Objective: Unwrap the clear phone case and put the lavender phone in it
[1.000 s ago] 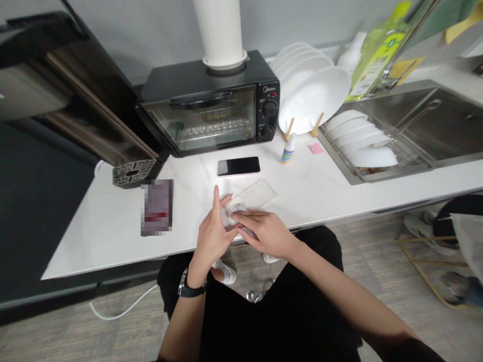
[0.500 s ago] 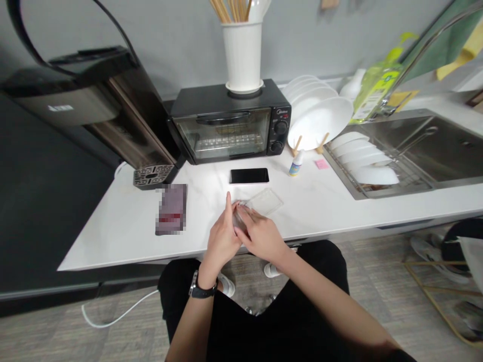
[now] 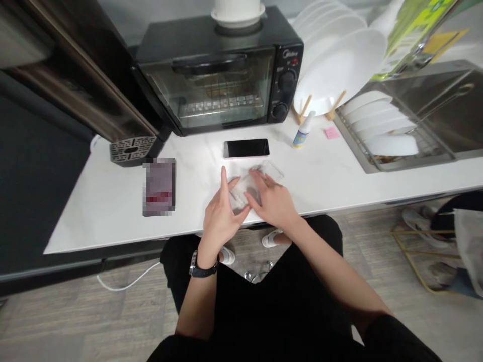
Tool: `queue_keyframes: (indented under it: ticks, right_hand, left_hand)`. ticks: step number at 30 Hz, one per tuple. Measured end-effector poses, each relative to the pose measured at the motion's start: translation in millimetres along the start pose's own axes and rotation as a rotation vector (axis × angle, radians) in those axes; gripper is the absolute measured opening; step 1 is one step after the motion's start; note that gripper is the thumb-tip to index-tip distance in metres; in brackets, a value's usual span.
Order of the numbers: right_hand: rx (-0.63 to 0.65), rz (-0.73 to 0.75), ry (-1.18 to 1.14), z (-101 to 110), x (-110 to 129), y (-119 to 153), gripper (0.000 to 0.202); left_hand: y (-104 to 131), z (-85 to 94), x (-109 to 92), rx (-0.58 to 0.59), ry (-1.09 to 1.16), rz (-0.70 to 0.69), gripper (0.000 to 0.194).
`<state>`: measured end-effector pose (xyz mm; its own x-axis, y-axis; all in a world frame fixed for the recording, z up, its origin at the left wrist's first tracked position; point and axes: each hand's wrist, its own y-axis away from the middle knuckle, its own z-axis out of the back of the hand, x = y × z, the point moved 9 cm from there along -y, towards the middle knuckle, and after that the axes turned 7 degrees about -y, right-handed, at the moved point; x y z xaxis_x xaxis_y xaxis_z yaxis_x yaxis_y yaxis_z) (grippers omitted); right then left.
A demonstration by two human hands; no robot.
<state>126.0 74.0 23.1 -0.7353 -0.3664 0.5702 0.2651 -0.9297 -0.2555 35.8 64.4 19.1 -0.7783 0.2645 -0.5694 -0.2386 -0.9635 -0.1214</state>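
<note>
A clear plastic case (image 3: 241, 193) is tilted between my two hands, just above the front of the counter. My left hand (image 3: 222, 213) grips its left edge with the thumb and lower fingers, while the index finger sticks up. From the right, my right hand (image 3: 274, 201) holds the case with thumb and fingers bent over it. Another clear, flat rectangular piece (image 3: 277, 171) shows behind the right fingers; whether it joins the case I cannot tell. Farther back lies a phone (image 3: 246, 148) with a dark screen.
A small spray bottle (image 3: 303, 131) and pink sticky notes (image 3: 332, 132) are at the right of the white counter (image 3: 196, 171). A toaster oven (image 3: 222, 75), racked plates (image 3: 339, 70) and a sink (image 3: 433, 100) stand behind. A blurred purple item (image 3: 160, 186) lies left.
My view has moved closer and lower. My hands have drawn slightly apart, so more of the clear case shows between them.
</note>
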Motion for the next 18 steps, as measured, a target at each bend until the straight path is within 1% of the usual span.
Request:
queue_keyframes:
  ticks: [3,5,6,7,9,11,13,15,18]
  right_hand:
    - [0.101,0.096,-0.045,-14.0,25.2,7.5,0.044]
    - [0.160,0.167,-0.064,-12.7,33.7,17.0,0.040]
    - [0.183,0.196,-0.067,-9.2,33.5,21.6,0.039]
    - [0.194,0.208,-0.064,-3.9,29.6,25.0,0.038]
    - [0.165,0.171,-0.032,11.0,12.2,26.2,0.037]
    - [0.086,0.086,0.021,26.0,-8.4,20.8,0.037]
    - [0.014,0.026,0.067,32.4,-18.4,12.1,0.040]
    - [-0.004,0.025,0.086,25.3,-11.9,3.2,0.045]
    - [0.035,0.073,0.076,2.6,15.7,-3.6,0.052]
  left_hand:
    - [-0.5,-1.7,-0.7,0.027,-0.007,-0.012,0.075]
    - [0.2,0.3,-2.1,0.036,-0.004,-0.026,0.077]
    - [0.6,1.9,-2.9,0.037,-0.002,-0.032,0.077]
    - [1.0,3.6,-3.4,0.036,0.000,-0.036,0.077]
    - [1.6,6.6,-4.0,0.027,0.005,-0.041,0.076]
    - [1.8,8.2,-3.7,0.019,0.018,-0.042,0.077]
    - [1.9,8.5,-2.9,0.016,0.035,-0.040,0.078]
    - [2.0,8.6,-2.1,0.011,0.050,-0.038,0.079]
    - [2.8,9.1,-0.7,0.000,0.056,-0.026,0.078]
